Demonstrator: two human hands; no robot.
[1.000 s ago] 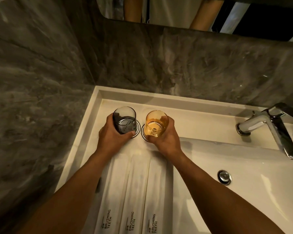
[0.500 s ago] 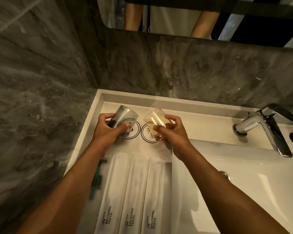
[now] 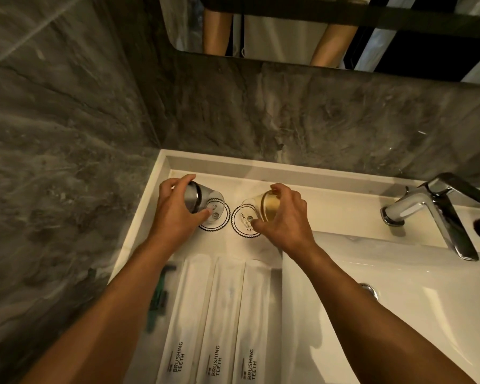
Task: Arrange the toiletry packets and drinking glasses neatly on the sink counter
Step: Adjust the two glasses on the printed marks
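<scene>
dim warm light, glare on the faucet [image 3: 438, 214], wide-angle edge distortion

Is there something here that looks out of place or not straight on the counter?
Both glasses are tipped, not standing: the grey glass in the left hand and the amber glass in the right hand lean over their round coasters. The three packets lie parallel.

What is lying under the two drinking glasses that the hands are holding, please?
Under the grey glass in the left hand and the amber glass in the right hand lie two round scallop-edged coasters. Their printed centres show; glass and fingers cover the rest.
</scene>
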